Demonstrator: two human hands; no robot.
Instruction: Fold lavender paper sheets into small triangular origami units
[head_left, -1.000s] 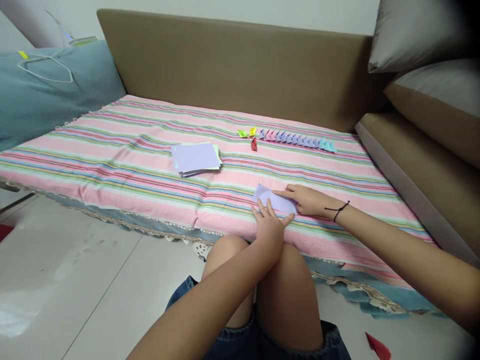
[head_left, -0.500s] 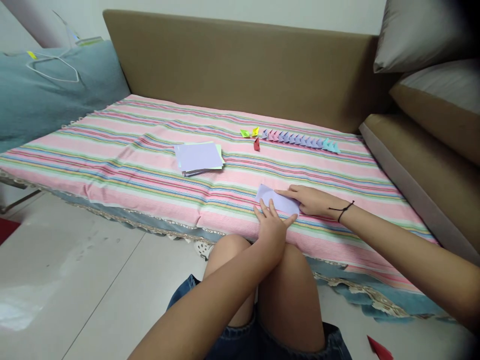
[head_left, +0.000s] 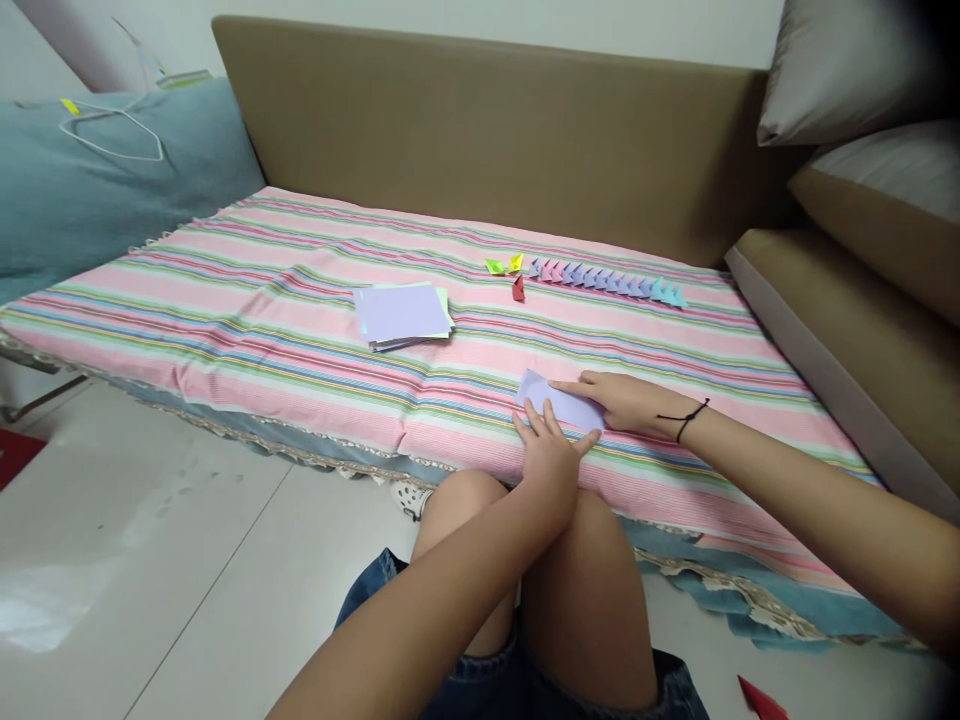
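Observation:
A folded sheet of lilac paper [head_left: 568, 405] lies flat near the front edge of the striped bed cover. My left hand [head_left: 551, 455] rests on its near edge with fingers spread, pressing it down. From the right, my right hand [head_left: 622, 397] touches the paper's upper side with its index finger stretched out; its other fingers are bent and partly hidden. Farther back on the left sits a stack of paper sheets [head_left: 405, 313], a lilac one on top. Behind the hands runs a row of small folded paper pieces [head_left: 592, 278] in lilac, pink and turquoise.
Beside the row are a green folded piece [head_left: 495, 266], a yellow one [head_left: 515, 263] and a red one [head_left: 519, 289]. Cushions [head_left: 862, 190] are piled on the right; a blue pillow [head_left: 112, 180] with a hanger is at left. Red paper [head_left: 761, 697] lies on the floor.
The whole view has shifted slightly, so things appear a little farther right. Both hands stay in nearly the same place on the lilac paper.

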